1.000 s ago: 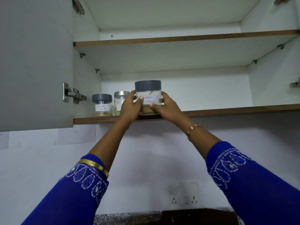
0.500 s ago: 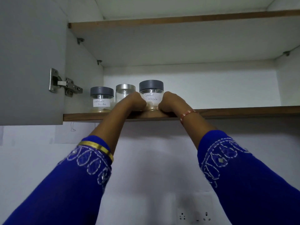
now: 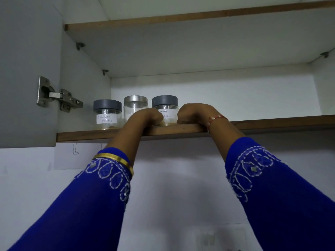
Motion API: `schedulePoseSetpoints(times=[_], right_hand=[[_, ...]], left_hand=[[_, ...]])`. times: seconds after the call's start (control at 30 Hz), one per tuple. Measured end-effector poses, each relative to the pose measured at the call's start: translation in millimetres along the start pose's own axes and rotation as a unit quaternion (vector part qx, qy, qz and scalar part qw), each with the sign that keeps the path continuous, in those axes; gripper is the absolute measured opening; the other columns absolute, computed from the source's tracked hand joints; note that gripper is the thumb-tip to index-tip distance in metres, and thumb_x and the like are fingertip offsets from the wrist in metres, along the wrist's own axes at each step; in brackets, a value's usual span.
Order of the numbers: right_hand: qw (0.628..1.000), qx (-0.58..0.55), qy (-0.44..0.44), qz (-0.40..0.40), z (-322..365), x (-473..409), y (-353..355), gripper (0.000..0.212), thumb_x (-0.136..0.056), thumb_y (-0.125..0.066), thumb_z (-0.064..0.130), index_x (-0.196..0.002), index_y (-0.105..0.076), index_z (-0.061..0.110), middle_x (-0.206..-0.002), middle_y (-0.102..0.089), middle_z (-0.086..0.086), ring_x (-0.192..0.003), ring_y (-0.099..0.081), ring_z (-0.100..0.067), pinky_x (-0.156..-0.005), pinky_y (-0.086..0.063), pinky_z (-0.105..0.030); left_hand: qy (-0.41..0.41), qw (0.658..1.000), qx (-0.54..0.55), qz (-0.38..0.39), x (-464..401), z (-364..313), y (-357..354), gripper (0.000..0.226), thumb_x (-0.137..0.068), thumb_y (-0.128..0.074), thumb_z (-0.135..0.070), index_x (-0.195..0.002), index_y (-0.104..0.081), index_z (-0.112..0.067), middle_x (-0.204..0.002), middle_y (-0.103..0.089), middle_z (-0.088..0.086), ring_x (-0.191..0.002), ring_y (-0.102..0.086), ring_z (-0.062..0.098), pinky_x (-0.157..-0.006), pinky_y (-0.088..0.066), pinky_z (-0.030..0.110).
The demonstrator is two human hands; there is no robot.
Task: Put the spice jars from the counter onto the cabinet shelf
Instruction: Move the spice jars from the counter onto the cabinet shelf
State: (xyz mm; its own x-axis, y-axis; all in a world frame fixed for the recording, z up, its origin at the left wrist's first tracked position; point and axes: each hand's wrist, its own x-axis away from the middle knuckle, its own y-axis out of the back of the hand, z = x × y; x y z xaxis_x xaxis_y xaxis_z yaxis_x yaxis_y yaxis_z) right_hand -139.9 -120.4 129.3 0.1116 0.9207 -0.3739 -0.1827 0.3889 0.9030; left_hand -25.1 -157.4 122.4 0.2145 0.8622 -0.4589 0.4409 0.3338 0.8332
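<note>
The masala jar point(image 3: 165, 111) is down on the shelf point(image 3: 272, 123) now, pushed farther back, right of two others. Left hand point(image 3: 145, 117) and right hand point(image 3: 194, 113) curl against its sides, maybe loosening, hard to tell.

I see three jars in a row on the cabinet shelf point(image 3: 181, 130): grey-lidded coriander jar point(image 3: 107, 114), steel-lidded jar point(image 3: 135, 106), grey-lidded masala jar point(image 3: 165, 111). Left hand point(image 3: 145, 117) and right hand point(image 3: 194, 113) flank the masala jar, which stands upright on the shelf. Fingers hidden; contact unclear.
</note>
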Motion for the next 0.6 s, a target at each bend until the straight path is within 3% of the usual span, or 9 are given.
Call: schedulePoseSetpoints(times=[0.07,0.13,0.2,0.27,0.33,0.43,0.5,0.6], right_hand=[[1.000,-0.005,0.011,-0.016,0.1,-4.9,-2.0,0.015,-0.092,-0.043,0.003,-0.079,-0.047,0.009,-0.089,-0.049,-0.008,-0.064,-0.043,-0.016,-0.053,-0.031,-0.021],[0.999,-0.020,0.016,-0.024,0.6,-6.6,-6.6,0.012,-0.092,-0.042,0.003,-0.096,-0.048,0.012,-0.106,-0.054,-0.014,-0.076,-0.048,-0.019,-0.062,-0.037,-0.025],[0.998,-0.032,0.020,-0.042,2.8,-8.5,-9.1,0.028,-0.092,-0.041,0.004,-0.117,-0.052,0.011,-0.125,-0.056,-0.016,-0.091,-0.050,-0.024,-0.077,-0.037,-0.029],[0.997,-0.033,0.015,-0.071,5.3,-7.5,-13.5,0.036,-0.093,-0.041,0.005,-0.128,-0.050,0.003,-0.131,-0.055,-0.016,-0.108,-0.054,-0.029,-0.085,-0.039,-0.031],[0.991,-0.046,0.016,-0.124,6.6,-3.3,-17.3,0.033,-0.093,-0.042,0.005,-0.125,-0.051,-0.001,-0.127,-0.057,-0.018,-0.116,-0.054,-0.032,-0.089,-0.042,-0.032],[0.974,-0.067,0.040,-0.212,6.0,7.0,-20.9,0.020,-0.089,-0.043,0.004,-0.098,-0.061,0.001,-0.103,-0.062,-0.016,-0.105,-0.055,-0.035,-0.081,-0.043,-0.029],[0.968,-0.063,0.049,-0.237,5.5,17.2,-24.1,0.029,-0.088,-0.043,0.005,-0.111,-0.061,0.001,-0.117,-0.061,-0.017,-0.111,-0.055,-0.033,-0.091,-0.047,-0.033],[0.967,-0.023,0.033,-0.253,2.8,36.4,-33.3,0.038,-0.088,-0.043,0.008,-0.124,-0.058,0.006,-0.127,-0.059,-0.016,-0.114,-0.056,-0.032,-0.093,-0.045,-0.035]], left_hand=[[-0.011,1.000,0.019,-0.006,-9.3,-0.3,-4.8,0.028,-0.094,-0.033,-0.005,-0.118,-0.048,-0.002,-0.124,-0.052,0.019,-0.094,-0.042,0.022,-0.090,-0.038,0.033],[-0.011,0.999,0.032,-0.003,-9.4,-2.0,-6.2,0.032,-0.095,-0.033,-0.005,-0.123,-0.046,0.000,-0.118,-0.051,0.018,-0.094,-0.040,0.021,-0.098,-0.037,0.034],[-0.015,0.998,0.047,-0.031,-7.5,-4.6,-6.7,0.034,-0.095,-0.035,-0.007,-0.126,-0.046,0.002,-0.108,-0.049,0.016,-0.094,-0.040,0.021,-0.101,-0.036,0.034],[-0.003,0.995,0.067,-0.072,-8.5,-3.4,-10.7,0.034,-0.094,-0.039,-0.006,-0.125,-0.048,0.003,-0.103,-0.047,0.015,-0.094,-0.044,0.024,-0.096,-0.039,0.032],[0.003,0.986,0.111,-0.121,-6.2,-1.2,-13.3,0.033,-0.091,-0.041,-0.005,-0.121,-0.050,0.004,-0.112,-0.055,0.019,-0.102,-0.052,0.031,-0.085,-0.041,0.032],[-0.008,0.963,0.173,-0.208,3.9,1.6,-16.9,0.031,-0.088,-0.043,-0.005,-0.116,-0.054,0.003,-0.120,-0.057,0.020,-0.108,-0.055,0.034,-0.077,-0.039,0.033],[-0.012,0.952,0.185,-0.243,15.3,1.5,-19.0,0.029,-0.086,-0.044,-0.005,-0.111,-0.057,0.002,-0.117,-0.059,0.020,-0.105,-0.056,0.034,-0.074,-0.039,0.032],[-0.020,0.946,0.176,-0.271,35.7,2.5,-24.1,0.029,-0.086,-0.043,-0.005,-0.109,-0.057,0.002,-0.114,-0.061,0.020,-0.103,-0.058,0.034,-0.076,-0.042,0.033]])
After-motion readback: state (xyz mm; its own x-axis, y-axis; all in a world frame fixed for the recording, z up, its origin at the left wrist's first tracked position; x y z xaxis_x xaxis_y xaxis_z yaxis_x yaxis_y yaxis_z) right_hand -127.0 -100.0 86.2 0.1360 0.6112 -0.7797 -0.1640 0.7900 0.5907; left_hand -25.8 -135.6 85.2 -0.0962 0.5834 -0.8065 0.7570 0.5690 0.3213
